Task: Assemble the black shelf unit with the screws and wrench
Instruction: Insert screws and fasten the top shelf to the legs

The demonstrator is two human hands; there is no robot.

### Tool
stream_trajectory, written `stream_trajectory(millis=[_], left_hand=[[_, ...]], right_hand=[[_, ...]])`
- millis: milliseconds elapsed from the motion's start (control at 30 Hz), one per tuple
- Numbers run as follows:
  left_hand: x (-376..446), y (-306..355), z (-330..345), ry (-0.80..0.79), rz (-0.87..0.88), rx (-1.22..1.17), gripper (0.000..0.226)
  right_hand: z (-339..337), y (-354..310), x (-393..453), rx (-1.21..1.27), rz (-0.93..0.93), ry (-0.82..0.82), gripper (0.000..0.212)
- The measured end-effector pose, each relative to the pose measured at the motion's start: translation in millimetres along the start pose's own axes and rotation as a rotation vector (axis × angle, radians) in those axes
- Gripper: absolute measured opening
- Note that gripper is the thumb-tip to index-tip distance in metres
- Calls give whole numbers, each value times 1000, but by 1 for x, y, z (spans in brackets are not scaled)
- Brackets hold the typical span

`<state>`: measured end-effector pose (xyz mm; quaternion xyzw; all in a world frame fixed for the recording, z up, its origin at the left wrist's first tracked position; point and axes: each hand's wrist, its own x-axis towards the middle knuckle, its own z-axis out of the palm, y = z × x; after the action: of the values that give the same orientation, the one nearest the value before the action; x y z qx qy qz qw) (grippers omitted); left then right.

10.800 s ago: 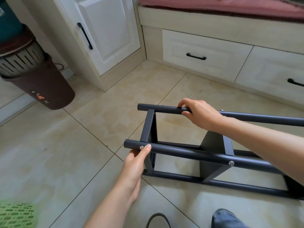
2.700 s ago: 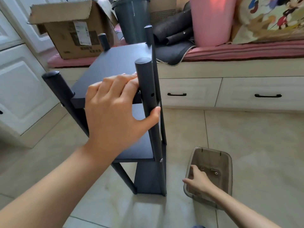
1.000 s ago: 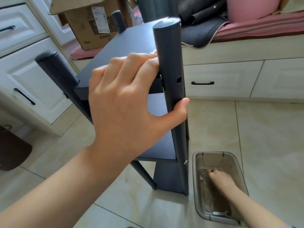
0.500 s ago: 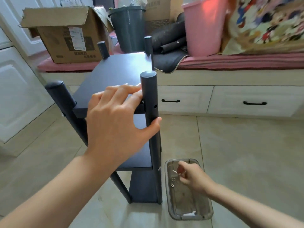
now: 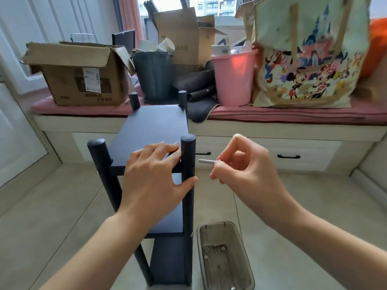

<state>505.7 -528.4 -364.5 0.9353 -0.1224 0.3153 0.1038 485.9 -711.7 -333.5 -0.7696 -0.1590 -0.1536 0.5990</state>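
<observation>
The black shelf unit (image 5: 150, 126) stands upright on the tiled floor, with round posts at its corners. My left hand (image 5: 155, 176) grips the near right post (image 5: 187, 151) and the top shelf's front edge, thumb just below a small screw hole. My right hand (image 5: 243, 170) pinches a silver screw (image 5: 206, 161), held level with its tip pointing at that hole, a short gap away. A clear plastic tray (image 5: 225, 256) on the floor by the shelf's foot holds a few more screws.
A low bench with drawers (image 5: 287, 158) runs behind the shelf. On it stand a cardboard box (image 5: 79, 78), a dark bin (image 5: 154, 77), a pink bucket (image 5: 234, 78) and a cartoon-print bag (image 5: 307, 59). White cabinet doors (image 5: 18, 132) are at left.
My right hand has lifted out of the plastic tray with a screw and now holds it up beside the post's hole. The left hand keeps its grip on the post.
</observation>
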Motion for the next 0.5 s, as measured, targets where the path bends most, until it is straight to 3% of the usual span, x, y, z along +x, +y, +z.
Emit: stream_trajectory(millis=[300, 500], left_hand=[[-5, -12, -5, -11, 10, -31, 57], [-6, -11, -8, -31, 5, -52, 58]], right_hand=[[25, 19, -13, 108, 38, -40, 19], [24, 25, -10, 152, 43, -14, 11]])
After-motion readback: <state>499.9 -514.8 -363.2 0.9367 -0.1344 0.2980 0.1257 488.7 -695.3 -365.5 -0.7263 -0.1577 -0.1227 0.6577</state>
